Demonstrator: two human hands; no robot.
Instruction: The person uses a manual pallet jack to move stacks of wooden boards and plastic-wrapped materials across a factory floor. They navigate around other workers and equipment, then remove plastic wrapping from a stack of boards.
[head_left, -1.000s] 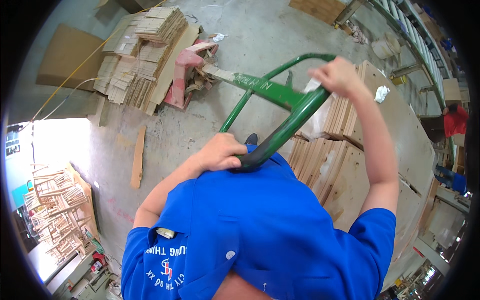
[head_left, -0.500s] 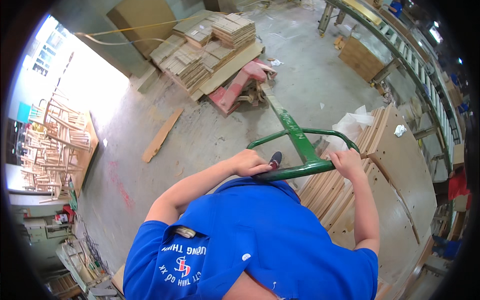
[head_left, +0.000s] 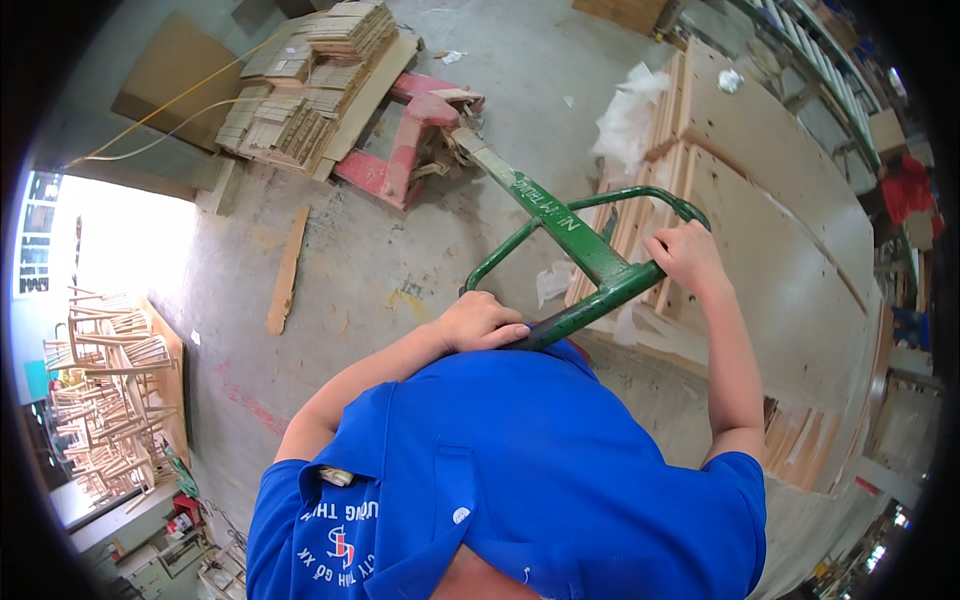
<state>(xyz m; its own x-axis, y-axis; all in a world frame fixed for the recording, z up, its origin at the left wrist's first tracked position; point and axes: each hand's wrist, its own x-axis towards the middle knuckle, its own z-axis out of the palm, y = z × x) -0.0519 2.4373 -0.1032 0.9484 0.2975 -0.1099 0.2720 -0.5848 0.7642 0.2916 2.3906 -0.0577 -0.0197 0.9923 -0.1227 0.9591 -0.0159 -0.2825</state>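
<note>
The lower part of the green steel loop handle (head_left: pixel 585 262) of a pallet jack is hidden behind the blue shirt (head_left: pixel 520 480), and the far end of its shaft is lost among the red pallet jack body (head_left: pixel 405 150) at 12 o'clock. The left hand (head_left: pixel 482 322) is closed around the left end of the loop's near bar, fingers curled over it; the right hand (head_left: pixel 685 258) is wrapped around the right end of the same bar. The handle is seen just beyond the chest, slanting up toward 11 o'clock.

A stack of pale wooden slats (head_left: pixel 310 75) is piled on the jack at 11 o'clock. Large sheets of light plywood (head_left: pixel 790 230) are laid at 2 o'clock, with crumpled white wrapping (head_left: pixel 630 115) on their near edge. A loose wooden plank (head_left: pixel 287 270) is left on the grey concrete floor (head_left: pixel 330 330) at 10 o'clock. Bare wooden chair frames (head_left: pixel 105 400) are heaped at 8 o'clock, partly washed out by glare. White lettering is painted along the green shaft; a red and white emblem is printed on the shirt near 6 o'clock.
</note>
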